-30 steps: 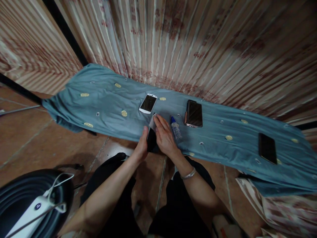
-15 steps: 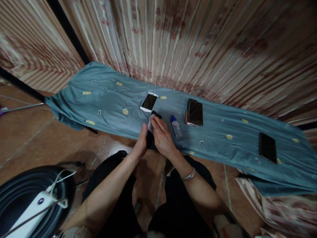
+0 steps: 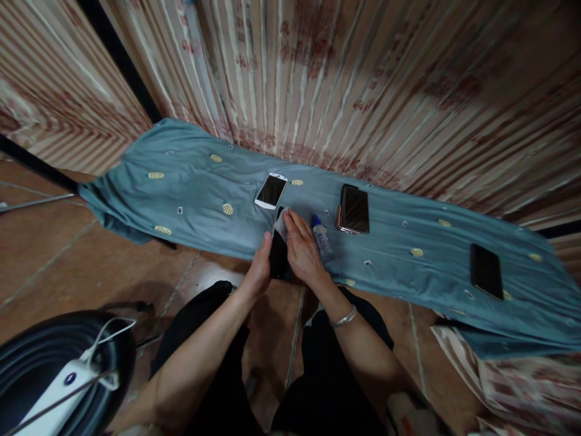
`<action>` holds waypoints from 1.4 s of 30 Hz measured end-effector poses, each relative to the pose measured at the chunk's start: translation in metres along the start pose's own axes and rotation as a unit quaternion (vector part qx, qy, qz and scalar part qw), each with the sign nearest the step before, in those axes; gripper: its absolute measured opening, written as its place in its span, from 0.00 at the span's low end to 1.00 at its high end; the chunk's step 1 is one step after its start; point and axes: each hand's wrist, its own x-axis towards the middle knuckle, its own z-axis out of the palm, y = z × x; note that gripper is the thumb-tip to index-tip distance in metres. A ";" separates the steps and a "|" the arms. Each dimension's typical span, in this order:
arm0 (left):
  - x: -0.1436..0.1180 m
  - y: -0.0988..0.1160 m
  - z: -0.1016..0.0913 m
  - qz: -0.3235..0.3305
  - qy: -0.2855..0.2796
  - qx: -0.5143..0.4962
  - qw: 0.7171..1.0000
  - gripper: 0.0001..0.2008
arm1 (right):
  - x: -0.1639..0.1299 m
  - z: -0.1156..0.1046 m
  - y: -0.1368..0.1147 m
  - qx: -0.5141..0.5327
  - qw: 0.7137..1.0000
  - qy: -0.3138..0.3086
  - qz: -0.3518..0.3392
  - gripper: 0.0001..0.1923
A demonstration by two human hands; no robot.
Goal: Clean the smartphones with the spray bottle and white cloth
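Note:
My left hand (image 3: 259,266) grips a black smartphone (image 3: 278,255) along its left edge, thumb on top, at the front edge of the cloth-covered surface. Under the fingers of my right hand (image 3: 303,248) a pale cloth (image 3: 280,224) is pressed against the phone's upper part. Just right of that hand lies a small clear bottle with a blue cap (image 3: 322,236). Beyond the phone rests a white smartphone (image 3: 271,191) with a dark screen. Part of the held phone is hidden by my right hand.
The surface wears a teal cloth (image 3: 195,200) with yellow prints. To the right lie stacked phones (image 3: 354,209) and another dark phone (image 3: 486,271). A patterned curtain (image 3: 318,79) hangs behind. At lower left are a coiled black hose (image 3: 27,339) and a white power strip (image 3: 59,393).
My right hand has shifted slightly right and down with the pale cloth, so more of the black phone's screen shows. My left hand keeps its hold. The camera view has moved a little.

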 end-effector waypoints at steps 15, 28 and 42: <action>-0.008 0.022 0.015 -0.073 0.014 -0.071 0.995 0.26 | -0.005 0.000 0.007 0.021 0.999 0.024 0.035 0.25; -0.007 0.017 0.016 -0.090 0.011 -0.052 0.995 0.30 | -0.004 -0.008 0.006 -0.023 0.999 0.026 0.012 0.25; -0.007 0.010 0.009 -0.074 0.010 0.007 0.997 0.30 | -0.001 -0.005 -0.003 0.007 0.999 0.019 -0.039 0.26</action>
